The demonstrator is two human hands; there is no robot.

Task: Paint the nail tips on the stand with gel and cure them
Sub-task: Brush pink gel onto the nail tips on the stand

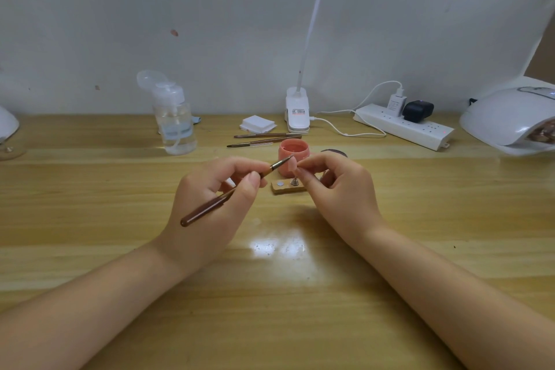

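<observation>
My left hand (pixel 210 201) grips a brown-handled gel brush (pixel 228 194) like a pen, its tip touching a pink nail tip (pixel 292 166). My right hand (pixel 336 189) pinches that nail tip between thumb and forefinger, just above a small wooden stand (pixel 286 187) with a metal post. An open pink gel jar (pixel 292 156) sits right behind the nail tip. The white curing lamp (pixel 510 120) stands at the far right edge of the table.
Two spare brushes (pixel 264 139) lie behind the jar, beside a stack of white wipes (pixel 257 124). A clear pump bottle (pixel 175 120) stands back left. A clip lamp base (pixel 297 111), a power strip (pixel 402 126) with plugs and a dark lid (pixel 335 153) sit behind.
</observation>
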